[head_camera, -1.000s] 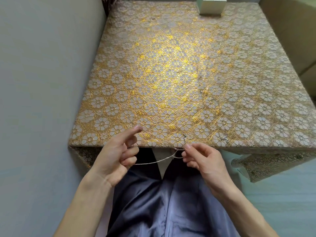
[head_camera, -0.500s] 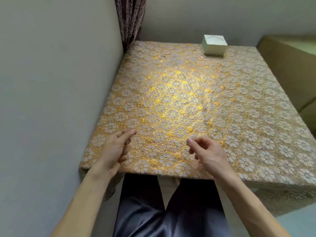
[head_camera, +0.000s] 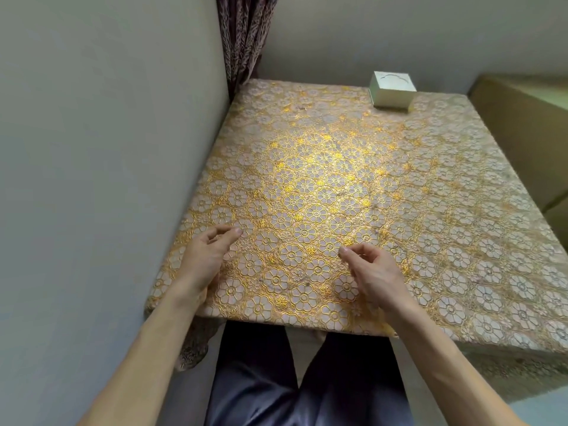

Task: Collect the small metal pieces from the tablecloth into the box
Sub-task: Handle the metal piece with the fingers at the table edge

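The box (head_camera: 392, 90), small, cream and square with a curved line on its top, is sitting upright at the far edge of the tablecloth (head_camera: 322, 186). The tablecloth, gold-flowered, is lying flat and draping over the near edge. The small metal pieces are too small to make out.

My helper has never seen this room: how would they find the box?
Start at the gold floral tablecloth. Along its far edge, right of the dark curtain, stands the box. It is the only plain pale block on that patterned cloth.
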{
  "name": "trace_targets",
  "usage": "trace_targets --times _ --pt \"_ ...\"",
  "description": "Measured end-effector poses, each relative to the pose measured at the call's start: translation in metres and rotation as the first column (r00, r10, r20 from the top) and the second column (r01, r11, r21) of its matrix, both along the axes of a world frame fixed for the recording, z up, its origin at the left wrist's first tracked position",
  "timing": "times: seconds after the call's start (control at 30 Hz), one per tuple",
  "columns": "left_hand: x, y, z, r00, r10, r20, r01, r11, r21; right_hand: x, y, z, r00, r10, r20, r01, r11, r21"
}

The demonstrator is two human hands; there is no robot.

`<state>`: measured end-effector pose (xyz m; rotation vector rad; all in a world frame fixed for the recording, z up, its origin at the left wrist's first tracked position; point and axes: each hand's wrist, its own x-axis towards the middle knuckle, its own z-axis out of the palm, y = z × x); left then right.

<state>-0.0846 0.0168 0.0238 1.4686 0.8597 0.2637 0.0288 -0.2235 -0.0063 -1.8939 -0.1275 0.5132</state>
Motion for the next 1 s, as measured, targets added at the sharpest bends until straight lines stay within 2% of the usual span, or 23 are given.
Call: trace_targets --times 0.1,0.2,0.33,0.4,0.47,0.5,0.57,0.7,0.87,1.0 --pt "-0.003 0.002 0.002 0.997 -0.007 0.073 0.017 0.991 -0.135 -0.001 0.000 -0.002 0.991 0.051 0.121 -0.029 0.983 -0.183" --pt "-0.003 0.004 0.004 0.987 -0.055 0.154 0.086 0.976 -0.202 -0.005 0.000 -0.003 0.951 0.167 0.259 -0.038 0.898 -0.438" --pt "0.002 -0.005 0.023 0.958 -0.168 0.233 0.225 0.944 -0.241 -0.015 0.004 0.002 0.899 0.268 0.346 0.012 0.775 -0.632" --pt "0.005 -0.012 0.033 0.942 -0.232 0.244 0.288 0.931 -0.224 -0.019 0.011 0.009 0.859 0.325 0.395 -0.026 0.799 -0.600" --pt "0.007 -0.020 0.038 0.926 -0.296 0.232 0.340 0.923 -0.179 -0.019 0.022 0.014 0.845 0.398 0.357 -0.226 0.871 -0.436" --pt "0.008 -0.023 0.041 0.920 -0.317 0.229 0.358 0.919 -0.165 -0.019 0.028 0.015 0.836 0.436 0.333 -0.317 0.879 -0.356" --pt "0.009 -0.028 0.043 0.916 -0.325 0.234 0.367 0.915 -0.168 -0.017 0.039 0.014 0.796 0.501 0.340 -0.410 0.859 -0.306" --pt "0.006 -0.029 0.047 0.917 -0.311 0.252 0.363 0.910 -0.198 -0.016 0.050 0.011 0.777 0.521 0.354 -0.462 0.853 -0.242" --pt "0.001 -0.027 0.048 0.913 -0.320 0.254 0.374 0.905 -0.204 -0.021 0.051 0.013 0.737 0.628 0.251 -0.600 0.778 -0.186" --pt "-0.001 -0.023 0.048 0.909 -0.323 0.263 0.380 0.902 -0.204 -0.022 0.047 0.007 0.795 0.572 0.200 -0.546 0.820 -0.173"
